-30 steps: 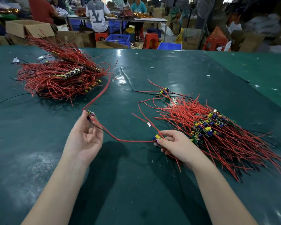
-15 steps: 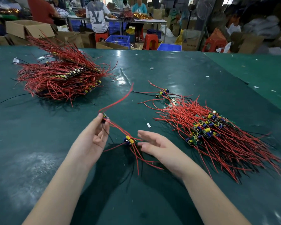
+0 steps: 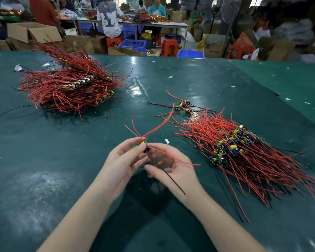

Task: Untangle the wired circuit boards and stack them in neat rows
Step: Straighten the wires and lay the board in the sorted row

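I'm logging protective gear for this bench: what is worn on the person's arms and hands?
Nothing shows on either: the left hand and right hand are bare, with no gloves, rings, watch or wrist strap, and both forearms are uncovered to the frame edge, no sleeves in view.

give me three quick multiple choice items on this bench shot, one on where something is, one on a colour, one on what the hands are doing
1. Where is the taller heap of wired boards?
A. far left of the table
B. right beside the right forearm
C. on the floor

2. What colour are most of the wires?
A. blue
B. red
C. white

3. What are the hands doing?
A. resting flat on the table
B. both holding small wired boards above the table
C. lifting a cardboard box

Key:
1 A, the taller heap lies far left on the green table, while the flatter pile lies to the right.
2 B, both piles are mostly red strands, with only a few black ones.
3 B, the left hand and right hand meet over small wired boards, their wires sticking out.
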### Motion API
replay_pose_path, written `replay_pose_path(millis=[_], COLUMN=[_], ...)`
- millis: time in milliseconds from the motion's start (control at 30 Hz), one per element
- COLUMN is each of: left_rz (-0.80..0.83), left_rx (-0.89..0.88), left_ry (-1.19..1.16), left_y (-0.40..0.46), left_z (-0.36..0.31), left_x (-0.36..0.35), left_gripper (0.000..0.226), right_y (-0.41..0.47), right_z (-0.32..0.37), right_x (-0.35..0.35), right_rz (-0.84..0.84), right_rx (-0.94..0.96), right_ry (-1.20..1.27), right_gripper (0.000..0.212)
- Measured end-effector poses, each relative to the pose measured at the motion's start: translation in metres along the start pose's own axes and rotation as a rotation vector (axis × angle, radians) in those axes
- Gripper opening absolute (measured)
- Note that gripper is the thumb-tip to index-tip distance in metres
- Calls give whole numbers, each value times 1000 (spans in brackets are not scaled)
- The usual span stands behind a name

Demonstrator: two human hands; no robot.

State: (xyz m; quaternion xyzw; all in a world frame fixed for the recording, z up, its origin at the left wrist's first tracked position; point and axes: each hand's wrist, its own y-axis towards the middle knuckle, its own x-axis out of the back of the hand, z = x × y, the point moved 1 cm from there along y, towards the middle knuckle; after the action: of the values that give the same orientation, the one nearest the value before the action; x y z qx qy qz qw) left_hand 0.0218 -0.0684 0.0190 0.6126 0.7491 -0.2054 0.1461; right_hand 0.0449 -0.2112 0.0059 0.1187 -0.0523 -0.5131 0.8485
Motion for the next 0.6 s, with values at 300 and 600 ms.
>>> replay_pose_path(millis=[300,600], left_rz=[21,-91], left_rx=[-53,-275], left_ry=[75,396], left_y=[-2,-1], left_z=[7,11], left_x=[-3,-1], left_gripper=[26,12], right_y=[2,4], right_z=[12,7], right_x=[8,12], right_rz=[-210,-264], right_rx=[243,260], right_ry=[-269,-321], right_gripper=[14,20])
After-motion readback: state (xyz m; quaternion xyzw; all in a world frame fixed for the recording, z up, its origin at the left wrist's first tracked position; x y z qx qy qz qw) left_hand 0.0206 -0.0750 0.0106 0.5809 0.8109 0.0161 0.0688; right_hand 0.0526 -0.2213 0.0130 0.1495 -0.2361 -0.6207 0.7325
